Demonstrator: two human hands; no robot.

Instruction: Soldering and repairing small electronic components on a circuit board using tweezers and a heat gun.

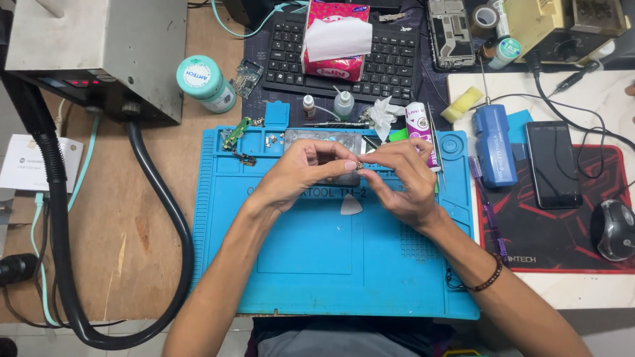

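Note:
Both my hands meet over the blue silicone repair mat [317, 258]. My left hand [301, 173] and my right hand [403, 182] pinch a tiny dark component [359, 166] between their fingertips. Under the hands lies a grey phone body [324, 142], partly hidden. A grey triangular pick [351, 205] rests on the mat just below the hands. Small circuit parts [237, 137] lie in the mat's upper-left trays. A dark bead bracelet circles my right wrist.
A black keyboard [390, 63] with a red tissue pack [335, 39] sits behind the mat. A grey machine [99, 53] with a thick black hose [165, 211] stands left. A blue tool [495, 145], black phone [553, 165] and mouse [614, 229] lie right.

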